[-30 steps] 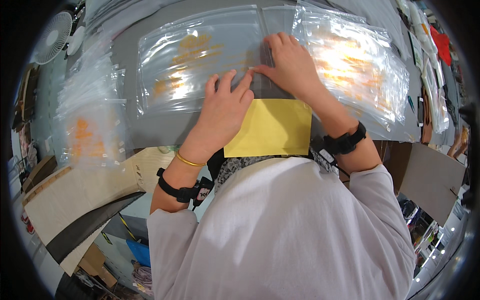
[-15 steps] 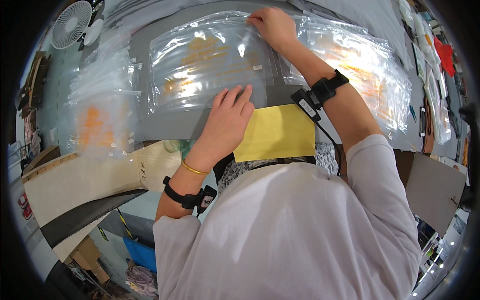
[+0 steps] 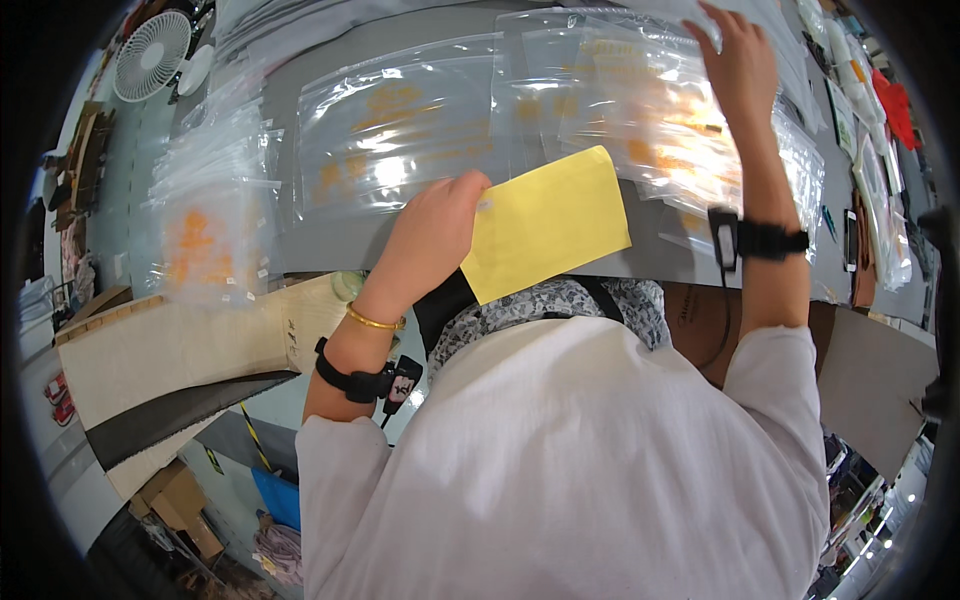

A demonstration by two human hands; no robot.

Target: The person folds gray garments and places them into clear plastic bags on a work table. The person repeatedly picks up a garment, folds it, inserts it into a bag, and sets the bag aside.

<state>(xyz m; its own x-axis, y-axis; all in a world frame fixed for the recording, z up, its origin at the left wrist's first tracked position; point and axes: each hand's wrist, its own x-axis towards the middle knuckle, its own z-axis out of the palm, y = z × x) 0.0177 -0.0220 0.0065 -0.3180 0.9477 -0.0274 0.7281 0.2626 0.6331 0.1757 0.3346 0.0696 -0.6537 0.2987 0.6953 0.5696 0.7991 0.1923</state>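
Note:
My left hand (image 3: 435,225) is closed on the left edge of a yellow sheet (image 3: 555,222), which tilts up toward its right side over the table's near edge. A small white label shows by the fingertips. Above the far right pile, my right hand (image 3: 738,75) has its fingers apart and nothing in them. A stack of clear plastic bags (image 3: 400,115) with orange print lies in front of my left hand. Another clear bag (image 3: 535,85) overlaps from its right side onto the pile of printed bags (image 3: 690,150) below my right hand.
On the left of the grey table (image 3: 300,250) lies a pile of smaller clear bags (image 3: 205,240). A white fan (image 3: 152,55) stands at the far left. A phone (image 3: 850,240) lies near the right edge. Pale sheeting (image 3: 330,25) covers the far edge.
A clear bag has shifted from the middle stack onto the right pile. My right hand has let go and moved right. My left hand has taken hold of the yellow sheet, which is now tilted.

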